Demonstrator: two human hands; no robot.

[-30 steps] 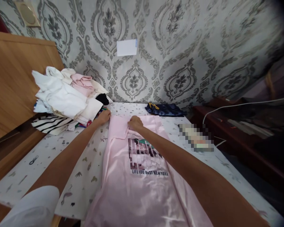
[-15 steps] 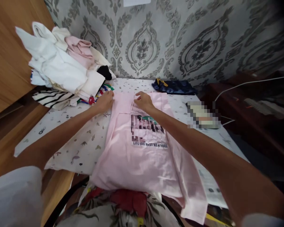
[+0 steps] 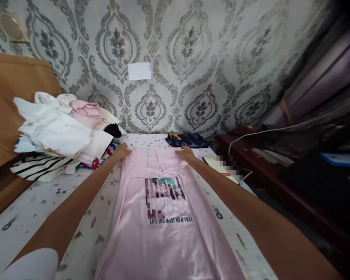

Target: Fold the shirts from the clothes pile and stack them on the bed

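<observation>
A pale pink long garment (image 3: 160, 249), with a printed picture and lettering on its front, lies spread on the white patterned cloth. Its far end is folded in from both sides, making a narrow straight edge. At the far left corner of that edge, my left hand (image 3: 122, 151) is closed on the fabric. My right hand (image 3: 186, 153) grips the far right corner, fingers partly hidden by the hand itself. The near end of the garment runs out of view at the bottom.
A heap of clothes (image 3: 55, 124), white, pink and striped, sits at the back left by a wooden panel (image 3: 17, 89). A dark blue folded garment (image 3: 189, 140) lies against the patterned wall (image 3: 163, 89). A partly blurred flat object (image 3: 218, 166) rests on the right, near a white cable (image 3: 268, 128).
My right hand has gone from the middle of the far edge to its right corner, and the right side there now lies folded inward. The camera view has tilted up.
</observation>
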